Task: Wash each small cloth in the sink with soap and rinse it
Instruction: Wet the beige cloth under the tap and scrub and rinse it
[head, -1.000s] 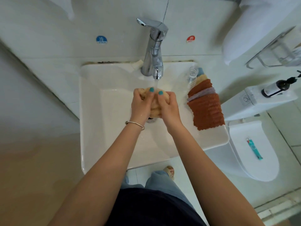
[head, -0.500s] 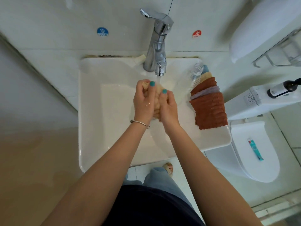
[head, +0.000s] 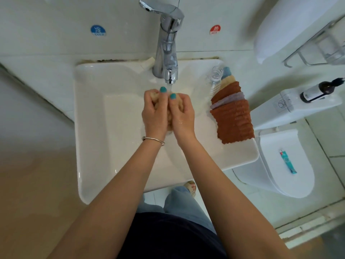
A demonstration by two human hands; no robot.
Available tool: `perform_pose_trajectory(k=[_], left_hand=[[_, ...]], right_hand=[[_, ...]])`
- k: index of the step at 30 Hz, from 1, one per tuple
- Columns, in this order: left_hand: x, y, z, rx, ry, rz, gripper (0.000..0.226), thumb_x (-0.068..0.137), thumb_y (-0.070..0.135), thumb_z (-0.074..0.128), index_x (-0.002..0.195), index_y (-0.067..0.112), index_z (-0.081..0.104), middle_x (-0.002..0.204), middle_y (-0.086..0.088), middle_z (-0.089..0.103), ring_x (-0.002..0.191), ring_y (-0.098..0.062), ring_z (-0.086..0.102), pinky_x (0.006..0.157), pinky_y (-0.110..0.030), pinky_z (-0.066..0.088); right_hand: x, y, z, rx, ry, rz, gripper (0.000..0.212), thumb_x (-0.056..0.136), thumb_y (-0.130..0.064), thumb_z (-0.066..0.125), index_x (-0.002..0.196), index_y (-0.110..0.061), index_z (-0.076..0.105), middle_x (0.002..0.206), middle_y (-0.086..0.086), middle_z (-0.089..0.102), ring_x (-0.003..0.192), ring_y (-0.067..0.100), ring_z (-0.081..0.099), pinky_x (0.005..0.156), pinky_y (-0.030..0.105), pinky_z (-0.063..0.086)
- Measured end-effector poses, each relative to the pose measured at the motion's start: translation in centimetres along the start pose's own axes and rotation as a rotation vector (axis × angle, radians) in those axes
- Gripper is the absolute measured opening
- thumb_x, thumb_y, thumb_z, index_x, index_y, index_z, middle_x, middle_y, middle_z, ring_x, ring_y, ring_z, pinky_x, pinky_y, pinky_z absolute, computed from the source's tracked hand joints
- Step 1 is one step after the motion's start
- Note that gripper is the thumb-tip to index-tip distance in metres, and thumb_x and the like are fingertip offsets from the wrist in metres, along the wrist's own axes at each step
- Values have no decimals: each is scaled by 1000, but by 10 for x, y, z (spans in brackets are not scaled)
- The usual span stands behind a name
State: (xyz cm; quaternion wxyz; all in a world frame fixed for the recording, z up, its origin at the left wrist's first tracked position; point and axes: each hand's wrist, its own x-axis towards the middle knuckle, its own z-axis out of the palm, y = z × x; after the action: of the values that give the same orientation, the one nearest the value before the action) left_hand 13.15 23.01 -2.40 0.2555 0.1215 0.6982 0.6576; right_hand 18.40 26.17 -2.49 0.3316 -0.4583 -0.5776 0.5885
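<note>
A small beige cloth (head: 179, 101) is being bunched into a wad just below the faucet (head: 168, 43), directly in the thin stream running from its spout, most likely so the water is passing through the fabric while it is being worked. The left hand (head: 155, 113) and the right hand (head: 182, 114) are pressing together around it, fingers curled over the wad and both thumbs pointing up toward the spout; the cloth is showing only as tufts at the fingertips and in the seam between the palms, so most of it is lying hidden inside the double grip. Holding it over the basin of the sink (head: 97, 146), in front of the faucet, is letting runoff drain away. To the right of the faucet, a stack of folded cloths (head: 232, 116) is lying on the sink's rim, brown on top with lilac, beige and blue edges behind, probably waiting for their turn, beside a clear plastic bottle (head: 214, 79). Whether soap is on the cloth cannot be told.
</note>
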Motion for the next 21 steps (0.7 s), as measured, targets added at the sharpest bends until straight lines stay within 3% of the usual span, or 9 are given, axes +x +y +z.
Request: perform_pose_trajectory(k=[2, 7, 11, 13, 15, 18, 21], left_hand=[[6, -4, -10, 3, 15, -28, 11, 97, 40, 53, 100, 30, 51, 86, 16, 61, 75, 6, 59, 69, -16, 45], [0, -3, 6, 14, -48, -12, 24, 95, 35, 58, 74, 25, 50, 66, 14, 57, 59, 5, 52, 61, -14, 44], [6, -4, 14, 78, 12, -11, 33, 94, 41, 57, 70, 23, 43, 80, 3, 56, 60, 4, 49, 61, -16, 38], [12, 0, 12, 69, 46, -59, 37, 96, 47, 52, 70, 21, 44, 72, 7, 55, 57, 2, 49, 56, -12, 38], [18, 5, 11, 120, 79, -109, 43, 97, 51, 45, 71, 17, 47, 66, 9, 54, 56, -1, 50, 51, -9, 36], [26, 3, 8, 90, 116, -108, 51, 97, 52, 44, 62, 15, 46, 57, 7, 51, 49, -4, 46, 50, -16, 35], [30, -1, 8, 202, 95, -120, 50, 99, 46, 43, 62, 13, 47, 54, 7, 46, 48, -6, 42, 55, -25, 40]], right_hand=[[-3, -3, 10, -43, -35, -12, 12, 96, -30, 60, 95, -20, 54, 85, -6, 62, 80, 10, 62, 76, 34, 55], [-3, 4, -6, -28, 88, 8, 19, 97, -35, 58, 90, -18, 53, 77, -9, 60, 73, 6, 59, 69, 27, 52], [4, -2, -3, -120, 79, 12, 25, 97, -38, 56, 87, -15, 51, 73, -8, 58, 64, -1, 54, 63, 20, 48], [8, -7, 6, -143, 57, 19, 27, 97, -40, 54, 88, -15, 49, 71, -9, 56, 59, -4, 51, 59, 16, 44], [11, -10, 14, -159, 43, 34, 33, 95, -45, 56, 86, -15, 48, 68, -11, 54, 59, -2, 51, 59, 19, 44], [13, -11, 22, -217, 30, 11, 41, 95, -47, 55, 76, -12, 47, 63, -10, 51, 59, 4, 48, 61, 26, 43], [17, -10, 25, -317, 19, 16, 48, 95, -51, 51, 67, -12, 43, 59, -4, 46, 57, 11, 45, 60, 32, 40]])
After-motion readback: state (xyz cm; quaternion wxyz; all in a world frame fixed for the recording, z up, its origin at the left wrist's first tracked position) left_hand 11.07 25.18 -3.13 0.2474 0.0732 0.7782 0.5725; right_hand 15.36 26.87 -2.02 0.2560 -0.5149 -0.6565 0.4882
